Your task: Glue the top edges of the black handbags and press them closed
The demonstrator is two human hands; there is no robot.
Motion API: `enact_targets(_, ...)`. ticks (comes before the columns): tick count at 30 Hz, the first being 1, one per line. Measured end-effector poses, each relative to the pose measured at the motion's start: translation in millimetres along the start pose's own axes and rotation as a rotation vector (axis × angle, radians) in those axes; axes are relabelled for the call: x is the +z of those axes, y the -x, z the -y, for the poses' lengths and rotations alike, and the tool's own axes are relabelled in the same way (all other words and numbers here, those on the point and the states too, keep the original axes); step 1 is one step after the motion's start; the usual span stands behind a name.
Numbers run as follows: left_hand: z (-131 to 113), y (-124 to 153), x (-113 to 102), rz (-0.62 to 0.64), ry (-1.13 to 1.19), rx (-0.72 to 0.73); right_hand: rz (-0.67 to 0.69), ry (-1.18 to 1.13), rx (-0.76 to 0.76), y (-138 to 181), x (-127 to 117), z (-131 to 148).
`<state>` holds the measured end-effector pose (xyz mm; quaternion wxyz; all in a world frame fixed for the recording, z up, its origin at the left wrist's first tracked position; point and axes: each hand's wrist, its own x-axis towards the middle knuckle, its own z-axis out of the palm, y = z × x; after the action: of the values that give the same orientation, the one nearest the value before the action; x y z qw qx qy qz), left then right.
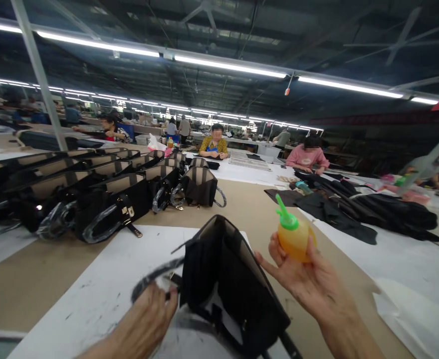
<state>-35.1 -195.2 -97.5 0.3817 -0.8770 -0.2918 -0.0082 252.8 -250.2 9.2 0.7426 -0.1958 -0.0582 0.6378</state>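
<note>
A black handbag (227, 284) with a tan side panel lies on its side on a white sheet in front of me. My left hand (154, 311) is closed on its plastic-wrapped handle at the lower left. To the right of the bag, my right hand (302, 274) is raised and wrapped round a small orange squeeze bottle (293, 234) with a green nozzle cap pointing up and left.
A long row of finished black-and-tan handbags (103, 194) fills the table's left side. A pile of black fabric pieces (357, 207) lies at the right. Several people sit working at tables behind. White paper sheets (410, 269) cover the brown tabletop.
</note>
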Motion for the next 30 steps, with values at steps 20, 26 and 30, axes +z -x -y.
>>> enact_targets(20, 32, -91, -42, -0.165, 1.726, -0.525, 0.000, 0.023, -0.099, -7, 24, -44)
enact_targets(26, 36, -95, -40, -0.236, 1.531, -0.275, 0.080, 0.070, -0.076, -31, 35, -49)
enact_targets(30, 25, -87, -28, -0.153, 1.536, -0.337, 0.136, 0.063, -0.042, -47, 42, -56)
